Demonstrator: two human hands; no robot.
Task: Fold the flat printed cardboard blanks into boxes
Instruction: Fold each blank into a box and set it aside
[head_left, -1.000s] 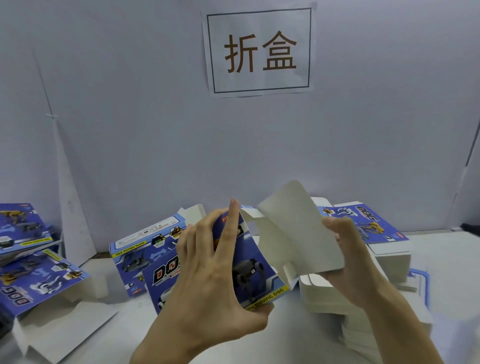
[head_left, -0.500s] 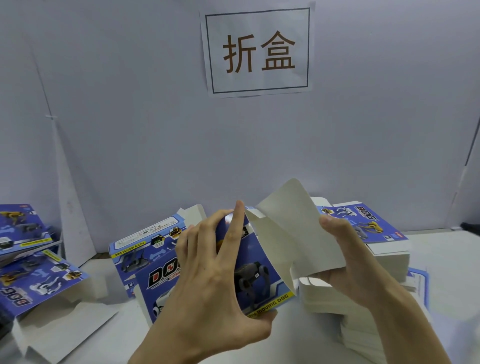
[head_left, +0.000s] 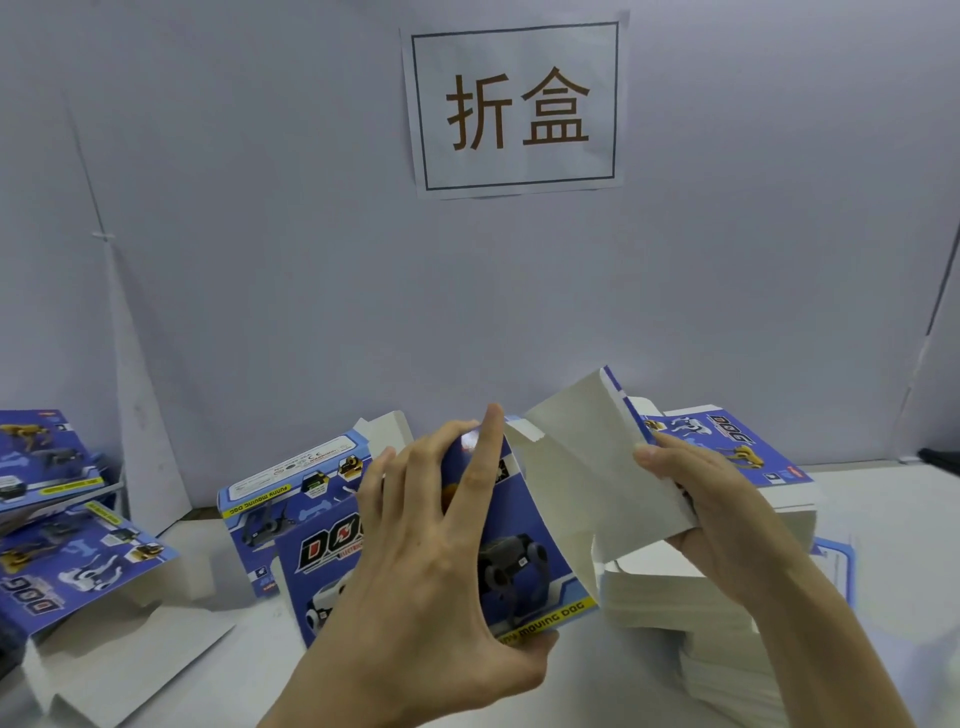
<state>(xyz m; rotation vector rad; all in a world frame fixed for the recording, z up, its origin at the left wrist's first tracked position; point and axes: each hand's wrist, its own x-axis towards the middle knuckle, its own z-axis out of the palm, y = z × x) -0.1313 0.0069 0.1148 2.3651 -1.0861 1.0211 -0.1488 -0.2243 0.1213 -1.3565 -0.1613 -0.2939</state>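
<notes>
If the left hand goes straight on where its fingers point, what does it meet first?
Probably the grey wall: the left hand points up and away, along the blank it holds. Depth is unclear.

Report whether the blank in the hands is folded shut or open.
Open, half-folded: the blank has its white inside panel spread between left hand and right hand.

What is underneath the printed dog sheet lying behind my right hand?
A stack of flat white-edged blanks lies under that sheet. The right hand covers part of it, and the lower sheets' printed faces are hidden.
</notes>
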